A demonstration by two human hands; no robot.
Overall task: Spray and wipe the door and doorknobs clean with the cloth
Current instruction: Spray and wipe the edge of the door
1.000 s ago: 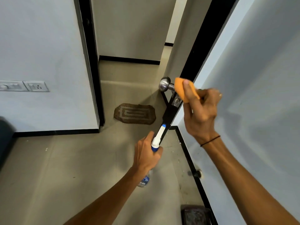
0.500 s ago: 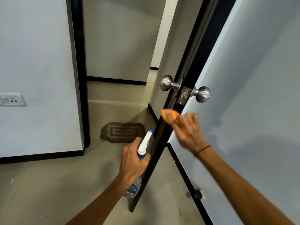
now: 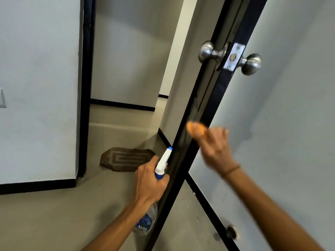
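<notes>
The open door (image 3: 282, 124) has a pale face and a black edge running diagonally through the middle. Two steel doorknobs sit high on it, the outer doorknob (image 3: 206, 50) to the left of the edge and the inner doorknob (image 3: 252, 63) to the right, with a latch plate (image 3: 233, 57) between them. My right hand (image 3: 214, 145), blurred, presses an orange cloth (image 3: 194, 130) against the black edge well below the knobs. My left hand (image 3: 151, 182) grips a clear spray bottle (image 3: 161, 165) with a white and blue nozzle, close beside the door edge.
A brown doormat (image 3: 125, 158) lies on the grey floor beyond the doorway. The black door frame (image 3: 87, 87) stands at the left beside a pale wall. A door stopper (image 3: 231, 232) sits low by the skirting at the bottom right.
My right hand with the cloth has dropped from the inner doorknob down along the black door edge. The view has moved closer and higher. My left hand keeps hold of the bottle.
</notes>
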